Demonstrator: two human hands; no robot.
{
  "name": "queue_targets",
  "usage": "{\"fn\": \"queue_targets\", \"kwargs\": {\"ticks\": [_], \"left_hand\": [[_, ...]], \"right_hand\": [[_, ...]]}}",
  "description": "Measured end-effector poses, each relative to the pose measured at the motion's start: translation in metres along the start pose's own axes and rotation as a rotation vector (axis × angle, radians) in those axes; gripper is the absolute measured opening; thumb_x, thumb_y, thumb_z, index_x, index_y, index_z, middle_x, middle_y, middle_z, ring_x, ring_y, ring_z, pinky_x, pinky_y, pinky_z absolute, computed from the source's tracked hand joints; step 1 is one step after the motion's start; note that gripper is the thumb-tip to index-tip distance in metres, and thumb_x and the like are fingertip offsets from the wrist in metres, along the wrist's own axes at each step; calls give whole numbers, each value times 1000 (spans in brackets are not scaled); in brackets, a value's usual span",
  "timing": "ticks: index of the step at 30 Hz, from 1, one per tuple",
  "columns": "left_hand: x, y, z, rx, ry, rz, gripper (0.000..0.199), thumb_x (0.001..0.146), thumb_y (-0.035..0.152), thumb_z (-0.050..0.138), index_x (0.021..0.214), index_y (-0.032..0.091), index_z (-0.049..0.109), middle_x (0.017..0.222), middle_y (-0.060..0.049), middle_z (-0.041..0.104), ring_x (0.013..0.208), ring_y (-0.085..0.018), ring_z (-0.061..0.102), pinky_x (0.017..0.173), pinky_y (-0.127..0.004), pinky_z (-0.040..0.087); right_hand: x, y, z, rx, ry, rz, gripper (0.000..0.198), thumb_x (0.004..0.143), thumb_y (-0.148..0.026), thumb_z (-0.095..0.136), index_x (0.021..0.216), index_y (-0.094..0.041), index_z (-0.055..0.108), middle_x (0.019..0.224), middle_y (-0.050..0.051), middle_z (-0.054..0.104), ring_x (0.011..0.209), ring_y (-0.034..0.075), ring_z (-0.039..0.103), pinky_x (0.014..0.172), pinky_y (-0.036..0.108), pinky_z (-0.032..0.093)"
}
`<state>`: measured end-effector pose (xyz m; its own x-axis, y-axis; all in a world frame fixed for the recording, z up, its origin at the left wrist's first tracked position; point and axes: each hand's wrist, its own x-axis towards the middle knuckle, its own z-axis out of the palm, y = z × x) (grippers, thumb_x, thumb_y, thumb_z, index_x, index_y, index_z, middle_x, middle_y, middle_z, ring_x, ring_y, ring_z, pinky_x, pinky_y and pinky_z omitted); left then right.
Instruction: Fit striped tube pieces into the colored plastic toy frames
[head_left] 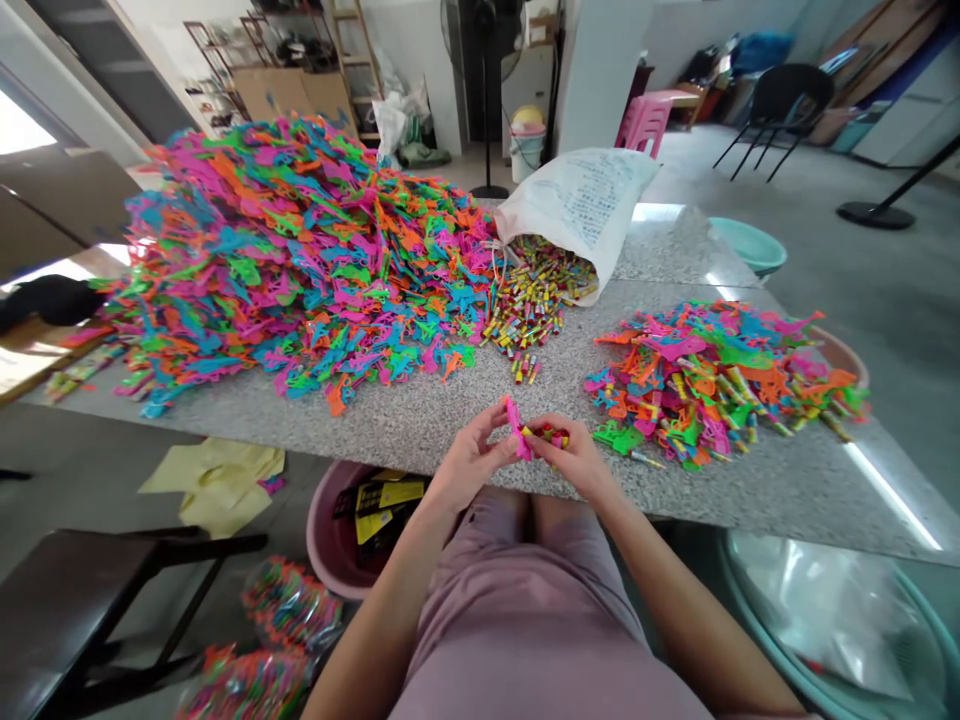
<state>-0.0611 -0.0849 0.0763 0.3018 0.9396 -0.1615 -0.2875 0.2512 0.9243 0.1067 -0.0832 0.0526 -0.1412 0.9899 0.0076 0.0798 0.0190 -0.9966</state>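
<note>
My left hand (472, 455) pinches a small flat pink plastic piece (516, 428) upright above the table's front edge. Fingers of my right hand (577, 458) close on several short yellow-and-red tubes (555, 437), and one tube's end meets the pink piece. Whether it sits inside the piece, I cannot tell. Ahead of my hands, loose tubes (529, 310) spill from the mouth of a white woven sack (589, 195). A large heap of colourful plastic pieces (315, 250) lies to the left. On the right is a smaller pile of pieces with tubes (705, 375).
The speckled stone table (420, 425) spans the view. Below it stand a pink tub (326, 530) with black-and-yellow packets and a teal basin (750, 610) holding clear plastic. Filled bags (289, 605) lie on the floor near a dark stool (67, 600). A standing fan (487, 100) is behind.
</note>
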Motion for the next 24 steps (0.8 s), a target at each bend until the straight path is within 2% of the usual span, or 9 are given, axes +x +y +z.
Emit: {"fn": "queue_targets", "kwargs": {"ticks": [2, 3, 6, 8, 12, 19, 21, 24], "left_hand": [[2, -2, -1, 86, 20, 17, 60, 63, 25, 81, 119, 23, 60, 105, -6, 65, 84, -15, 64, 74, -26, 53], [3, -5, 0, 104, 32, 20, 56, 62, 25, 82, 115, 21, 62, 96, -4, 66, 79, -13, 63, 72, -24, 52], [4, -12, 3, 50, 96, 6, 31, 68, 32, 77, 92, 15, 65, 74, 0, 62, 65, -9, 58, 63, -19, 49], [4, -15, 6, -40, 168, -14, 29, 71, 37, 75, 84, 16, 61, 69, 2, 58, 58, -7, 54, 56, -18, 46], [1, -15, 12, -143, 280, 31, 33, 70, 39, 76, 84, 18, 56, 67, 5, 56, 55, -5, 52, 53, -16, 44], [-1, -16, 12, -52, 267, 128, 26, 75, 36, 72, 81, 16, 55, 64, 6, 51, 54, -4, 44, 52, -16, 39], [1, -16, 11, -2, 281, 163, 25, 76, 35, 71, 80, 16, 55, 65, 5, 52, 56, -5, 45, 54, -16, 39], [2, -17, 11, -3, 318, 168, 26, 73, 33, 73, 77, 16, 54, 66, 6, 51, 57, -5, 45, 56, -16, 38]], "right_hand": [[-3, -5, -3, -13, -42, -6, 30, 74, -44, 69, 83, -14, 70, 67, 0, 60, 56, 11, 50, 51, 23, 38], [-6, -8, -3, -4, -41, -2, 31, 74, -44, 69, 84, -14, 70, 65, 0, 60, 55, 11, 49, 50, 23, 38], [-13, -14, -3, 33, 51, 15, 34, 77, -45, 66, 93, -15, 70, 62, -1, 58, 52, 10, 47, 48, 23, 37], [-19, -18, -3, 6, 126, -12, 31, 78, -42, 65, 93, -15, 70, 66, 1, 62, 55, 12, 51, 51, 24, 40], [-28, -23, -3, -96, 175, -81, 23, 81, -36, 63, 89, -17, 71, 77, 4, 67, 66, 15, 58, 60, 26, 45], [-31, -17, 4, -149, 133, -63, 21, 83, -34, 60, 89, -16, 69, 70, 3, 66, 56, 14, 60, 53, 26, 46], [-30, -13, 3, -261, 110, -159, 17, 85, -30, 58, 90, -17, 69, 72, 3, 67, 61, 16, 62, 58, 26, 47], [-30, -7, 0, -466, 42, -348, 17, 86, -22, 54, 93, -20, 69, 85, 7, 68, 76, 18, 63, 68, 28, 48]]}}
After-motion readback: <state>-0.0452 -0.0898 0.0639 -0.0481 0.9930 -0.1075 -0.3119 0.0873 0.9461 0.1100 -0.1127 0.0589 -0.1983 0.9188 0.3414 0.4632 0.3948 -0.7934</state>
